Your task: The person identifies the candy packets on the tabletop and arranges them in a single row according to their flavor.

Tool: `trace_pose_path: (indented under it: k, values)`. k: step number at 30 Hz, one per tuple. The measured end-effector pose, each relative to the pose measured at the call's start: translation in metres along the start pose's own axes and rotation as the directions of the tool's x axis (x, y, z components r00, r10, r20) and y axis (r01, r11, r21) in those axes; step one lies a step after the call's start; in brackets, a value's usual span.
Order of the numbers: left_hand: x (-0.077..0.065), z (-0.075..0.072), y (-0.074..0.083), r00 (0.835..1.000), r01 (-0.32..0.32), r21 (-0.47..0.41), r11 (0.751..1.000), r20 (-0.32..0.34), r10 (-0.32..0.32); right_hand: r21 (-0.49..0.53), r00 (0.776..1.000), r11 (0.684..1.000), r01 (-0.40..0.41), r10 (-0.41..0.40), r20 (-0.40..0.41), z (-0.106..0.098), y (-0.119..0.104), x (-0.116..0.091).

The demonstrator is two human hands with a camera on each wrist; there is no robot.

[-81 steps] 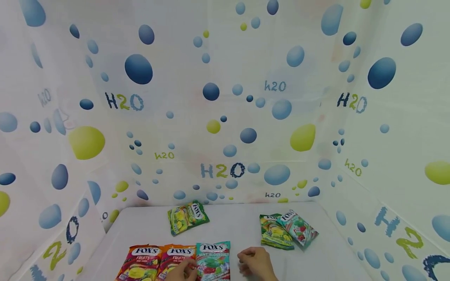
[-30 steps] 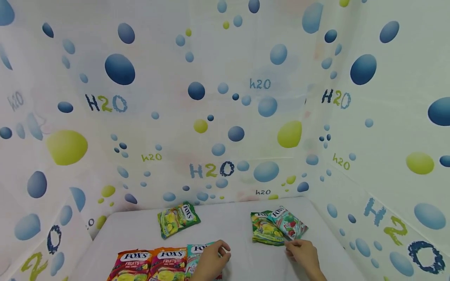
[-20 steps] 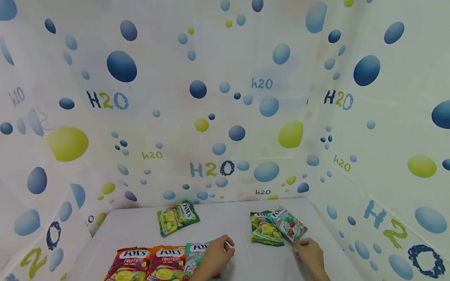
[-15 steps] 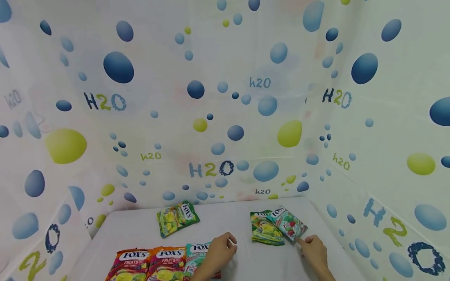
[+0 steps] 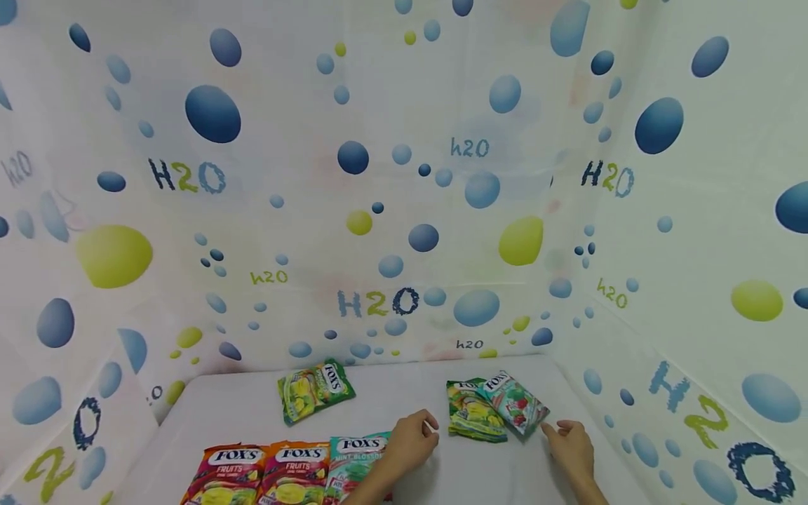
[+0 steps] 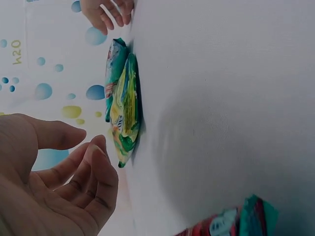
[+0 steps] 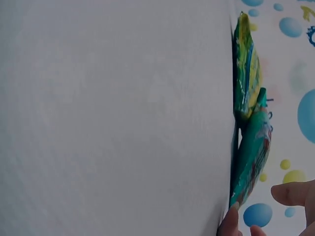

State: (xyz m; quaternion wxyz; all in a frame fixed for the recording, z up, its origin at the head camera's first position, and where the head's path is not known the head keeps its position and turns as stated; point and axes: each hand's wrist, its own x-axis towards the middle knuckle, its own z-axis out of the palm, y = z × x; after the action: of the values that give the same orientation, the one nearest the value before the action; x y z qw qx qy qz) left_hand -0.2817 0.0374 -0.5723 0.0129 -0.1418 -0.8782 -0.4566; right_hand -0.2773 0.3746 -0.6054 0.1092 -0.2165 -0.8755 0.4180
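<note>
Left hand: fingers loosely curled, holding nothing; it hovers over the white tabletop just right of the teal Fox's Mint Blossom bag and just left of the stacked pair of bags. In the left wrist view the thumb and curled fingers stand apart with only air between them.

Right hand: fingers relaxed and slightly spread, holding nothing; it sits at the near right corner of the teal-and-red Fox's bag. In the right wrist view a fingertip appears to touch that bag's lower corner; firm contact cannot be told.

Teal-and-red Fox's bag: lies tilted, overlapping the right edge of a green-and-yellow Fox's bag, far right of the tabletop.

Second green-and-yellow Fox's bag: lies alone, tilted, toward the back centre.

Near row, edge to edge: red Fox's Fruits bag, orange Fox's Fruits bag, then the Mint Blossom bag.

Surround: curtain printed with blue and green bubbles and "H2O".
</note>
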Motion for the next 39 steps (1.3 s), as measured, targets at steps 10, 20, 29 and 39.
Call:
trace_pose_path:
  k: [10,20,29,39]
  values:
    - [0.022,0.024,0.001,0.998,-0.057,-0.035,0.998,-0.029,0.056,0.068,1.000,0.998,-0.020,0.019,0.005,-0.009,-0.005,0.013]
    - [0.043,0.039,0.008,0.999,-0.035,-0.090,0.995,0.024,0.038,0.068,0.999,0.996,-0.050,0.050,0.010,-0.007,-0.008,0.023]
    - [0.060,0.059,0.026,0.999,-0.038,-0.152,0.988,0.032,0.044,0.022,0.999,0.999,-0.028,0.027,0.045,-0.012,-0.004,0.026]
    - [0.074,0.081,0.032,1.000,0.012,-0.109,0.994,0.027,-0.009,0.060,0.998,0.997,-0.044,0.041,0.056,-0.008,-0.005,0.038]
